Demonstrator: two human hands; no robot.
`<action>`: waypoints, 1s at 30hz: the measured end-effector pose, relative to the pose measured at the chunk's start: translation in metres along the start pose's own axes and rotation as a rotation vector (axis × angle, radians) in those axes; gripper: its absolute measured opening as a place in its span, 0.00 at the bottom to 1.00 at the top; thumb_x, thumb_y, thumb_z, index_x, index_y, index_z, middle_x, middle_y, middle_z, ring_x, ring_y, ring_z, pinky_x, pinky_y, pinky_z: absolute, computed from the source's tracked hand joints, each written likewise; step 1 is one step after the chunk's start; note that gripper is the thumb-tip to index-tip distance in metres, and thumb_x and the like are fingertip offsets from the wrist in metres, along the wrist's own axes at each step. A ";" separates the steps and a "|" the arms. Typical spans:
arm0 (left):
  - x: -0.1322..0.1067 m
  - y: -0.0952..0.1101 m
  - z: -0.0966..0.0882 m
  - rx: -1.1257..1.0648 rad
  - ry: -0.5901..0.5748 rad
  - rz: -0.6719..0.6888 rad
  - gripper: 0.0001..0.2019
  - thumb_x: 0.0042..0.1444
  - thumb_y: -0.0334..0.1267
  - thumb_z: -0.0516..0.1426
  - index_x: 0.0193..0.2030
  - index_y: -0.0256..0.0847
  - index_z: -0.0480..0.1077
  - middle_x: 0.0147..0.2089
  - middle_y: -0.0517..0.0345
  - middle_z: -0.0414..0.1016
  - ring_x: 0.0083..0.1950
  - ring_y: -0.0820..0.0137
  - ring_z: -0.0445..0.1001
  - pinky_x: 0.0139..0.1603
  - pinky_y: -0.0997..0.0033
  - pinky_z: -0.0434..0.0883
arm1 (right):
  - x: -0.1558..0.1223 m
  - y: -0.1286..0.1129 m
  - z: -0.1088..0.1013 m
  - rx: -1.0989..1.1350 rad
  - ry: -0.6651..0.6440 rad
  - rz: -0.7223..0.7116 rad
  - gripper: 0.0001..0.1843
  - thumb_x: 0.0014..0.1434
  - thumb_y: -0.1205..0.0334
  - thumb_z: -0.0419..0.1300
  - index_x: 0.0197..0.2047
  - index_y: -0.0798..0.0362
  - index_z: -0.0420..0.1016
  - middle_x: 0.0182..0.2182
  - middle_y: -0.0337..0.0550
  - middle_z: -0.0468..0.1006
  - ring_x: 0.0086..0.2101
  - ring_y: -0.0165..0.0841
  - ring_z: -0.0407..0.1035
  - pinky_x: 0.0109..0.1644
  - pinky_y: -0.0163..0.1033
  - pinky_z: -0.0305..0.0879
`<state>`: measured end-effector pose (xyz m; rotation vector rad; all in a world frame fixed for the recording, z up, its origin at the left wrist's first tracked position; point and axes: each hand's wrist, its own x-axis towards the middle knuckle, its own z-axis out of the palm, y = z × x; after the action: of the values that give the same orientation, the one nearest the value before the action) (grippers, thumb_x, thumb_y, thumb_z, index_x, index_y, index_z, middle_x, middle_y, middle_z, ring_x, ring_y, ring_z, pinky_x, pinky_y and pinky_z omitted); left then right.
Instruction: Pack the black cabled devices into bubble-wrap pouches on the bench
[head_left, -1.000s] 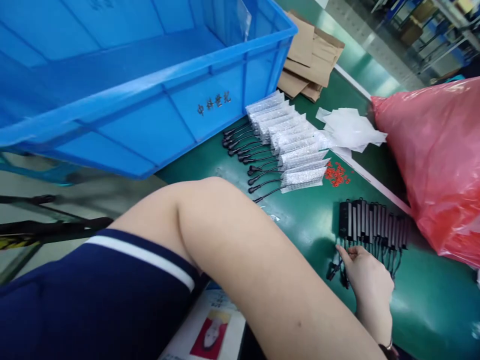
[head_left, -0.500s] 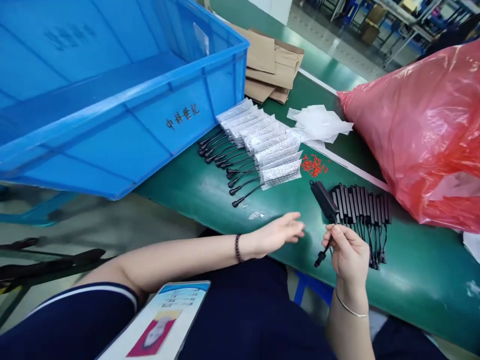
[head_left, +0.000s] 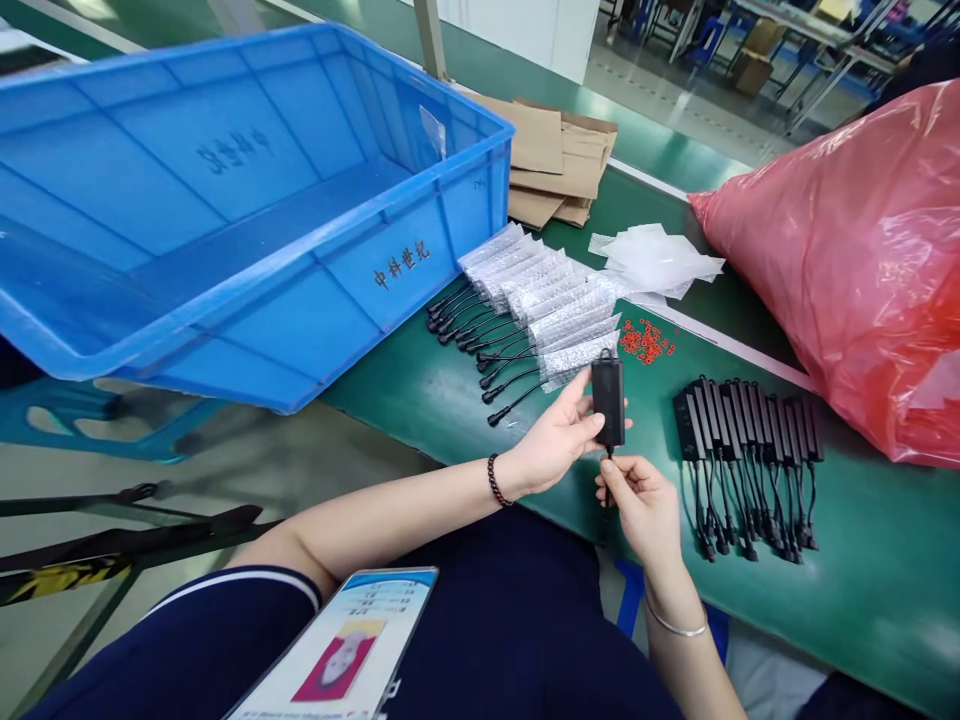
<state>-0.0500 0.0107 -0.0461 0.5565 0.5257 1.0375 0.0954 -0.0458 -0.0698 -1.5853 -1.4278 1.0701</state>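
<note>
Between my hands is a black power adapter (head_left: 608, 400), held upright over the table's front part. My left hand (head_left: 566, 430) grips its body, thumb on the near face and fingers behind. My right hand (head_left: 643, 500) pinches the cable just below the body; the cable's lower end is partly hidden by the fingers. To the right, several more black adapters (head_left: 739, 415) lie in a row with their cables toward me. Beyond my left hand lies a row of adapters in bubble-wrap sleeves (head_left: 551, 300), black cables sticking out. Small red rings (head_left: 646, 342) are piled behind the held adapter.
A large blue crate (head_left: 322, 300) stands at the left. Flattened cardboard (head_left: 581, 150) and white bubble-wrap sheets (head_left: 660, 258) lie toward the back of the green table (head_left: 870, 560). A big red plastic bag (head_left: 847, 250) bulges at the right. An ID badge (head_left: 352, 640) hangs at my chest.
My right hand has brought the adapter left, away from the row. My left hand, free before, has closed on its body. The adapter has turned upright, and the view has shifted left.
</note>
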 end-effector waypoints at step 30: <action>-0.041 0.015 -0.026 0.435 -0.207 -0.324 0.39 0.61 0.40 0.52 0.71 0.43 0.31 0.42 0.52 0.64 0.25 0.80 0.61 0.24 0.75 0.61 | 0.039 -0.044 -0.013 -0.092 -0.093 -0.282 0.02 0.54 0.64 0.64 0.30 0.52 0.77 0.33 0.42 0.75 0.36 0.32 0.72 0.38 0.37 0.73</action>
<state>-0.0933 -0.0157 -0.0495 0.9187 0.6367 0.5476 0.0920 -0.0024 -0.0282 -1.3589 -1.7261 0.9326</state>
